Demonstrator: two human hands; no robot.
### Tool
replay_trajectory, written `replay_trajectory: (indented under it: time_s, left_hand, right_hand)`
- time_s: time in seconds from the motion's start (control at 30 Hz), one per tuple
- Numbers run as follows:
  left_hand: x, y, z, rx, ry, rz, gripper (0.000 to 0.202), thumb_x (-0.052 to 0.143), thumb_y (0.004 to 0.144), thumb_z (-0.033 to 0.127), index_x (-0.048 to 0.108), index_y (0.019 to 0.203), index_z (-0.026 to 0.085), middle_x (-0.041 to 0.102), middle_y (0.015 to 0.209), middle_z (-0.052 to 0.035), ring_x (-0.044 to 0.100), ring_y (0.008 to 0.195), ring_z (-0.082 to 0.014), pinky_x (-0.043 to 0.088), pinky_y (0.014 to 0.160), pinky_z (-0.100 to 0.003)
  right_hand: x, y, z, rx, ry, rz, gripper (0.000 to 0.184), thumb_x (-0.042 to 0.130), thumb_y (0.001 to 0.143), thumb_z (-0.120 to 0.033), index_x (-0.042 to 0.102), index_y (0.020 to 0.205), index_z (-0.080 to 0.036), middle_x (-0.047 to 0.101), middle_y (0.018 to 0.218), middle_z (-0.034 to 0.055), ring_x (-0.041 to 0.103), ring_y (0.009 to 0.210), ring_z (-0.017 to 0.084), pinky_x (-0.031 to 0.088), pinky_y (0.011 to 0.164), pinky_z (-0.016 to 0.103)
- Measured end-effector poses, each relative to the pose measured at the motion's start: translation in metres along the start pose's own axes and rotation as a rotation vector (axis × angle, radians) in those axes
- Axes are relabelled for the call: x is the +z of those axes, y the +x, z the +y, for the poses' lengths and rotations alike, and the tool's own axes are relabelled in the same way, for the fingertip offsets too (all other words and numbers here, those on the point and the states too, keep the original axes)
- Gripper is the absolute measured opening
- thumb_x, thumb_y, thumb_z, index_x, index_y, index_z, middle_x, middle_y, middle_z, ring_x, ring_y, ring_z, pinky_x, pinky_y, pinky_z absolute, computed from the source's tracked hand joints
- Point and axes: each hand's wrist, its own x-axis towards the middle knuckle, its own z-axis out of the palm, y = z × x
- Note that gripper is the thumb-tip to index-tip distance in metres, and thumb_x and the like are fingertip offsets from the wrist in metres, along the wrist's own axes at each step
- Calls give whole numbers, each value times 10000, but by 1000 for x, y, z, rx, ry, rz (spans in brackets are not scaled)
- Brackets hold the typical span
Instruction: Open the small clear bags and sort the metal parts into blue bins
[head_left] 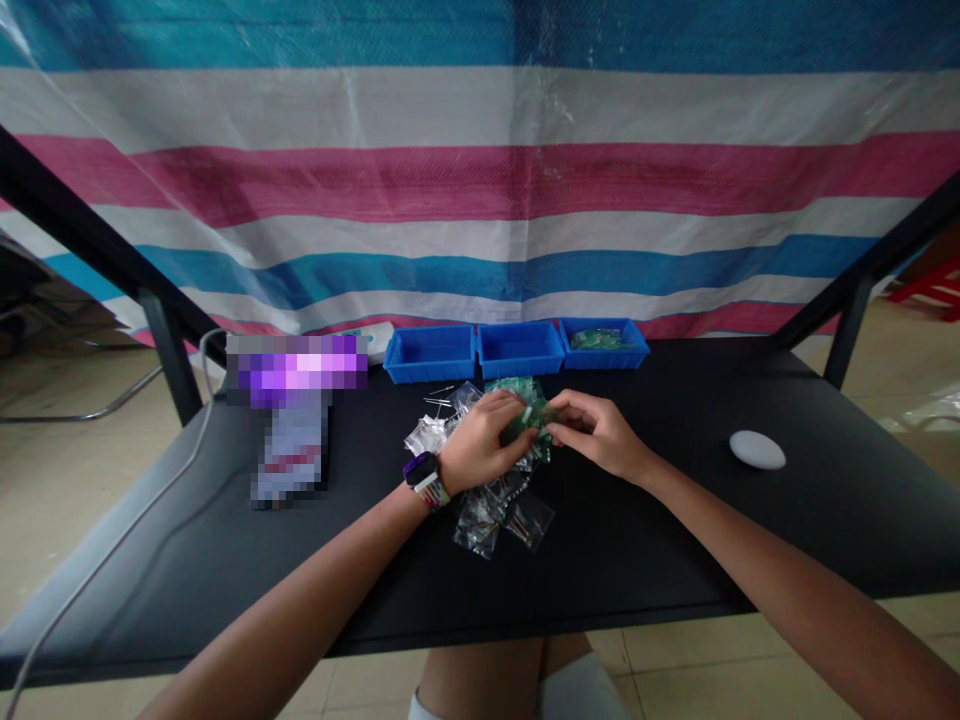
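My left hand, with a watch on its wrist, reaches over a pile of small clear plastic bags in the middle of the black table. Its thumb and fingers close on a small green packet. From the other side, my right hand pinches the same packet's edge between thumb and fingertips. More green packets lie behind and under my hands, partly hidden. Thin metal pins or leads lie loose at the pile's far left. Some bags hold small metal parts too small to name.
Three blue bins stand along the table's back: a left bin, a middle bin and a right bin with green packets inside. A white oval object lies at right. A pixelated item and a cable are at left.
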Motion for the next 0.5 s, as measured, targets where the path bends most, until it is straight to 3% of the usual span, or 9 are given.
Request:
replay_trajectory:
  time_s: [0.27, 0.37, 0.5]
  left_hand:
    - [-3, 1, 3, -10, 19, -28, 186, 596, 1017, 353, 600, 917, 196, 677, 908, -91, 635, 923, -249, 541, 863, -409]
    - [-5, 1, 4, 30, -13, -86, 97, 577, 993, 263, 644, 1008, 196, 711, 988, -93, 644, 978, -252, 535, 921, -418]
    - [-4, 1, 2, 49, -7, -118, 93, 578, 951, 203, 660, 996, 203, 724, 1009, -90, 647, 1000, -260, 537, 946, -431]
  right_hand:
    - [-5, 5, 4, -43, 98, 143, 242, 809, 855, -317, 604, 926, -210, 676, 853, -12, 658, 627, 128, 533, 624, 285]
    - [-14, 10, 4, -69, 153, 289, 290, 804, 845, -315, 529, 861, -223, 651, 836, -33, 640, 595, 113, 530, 611, 275]
    - [-36, 17, 7, -58, 200, 565, 368, 828, 812, -335, 475, 832, -236, 553, 747, -78, 612, 542, 96, 511, 546, 236]
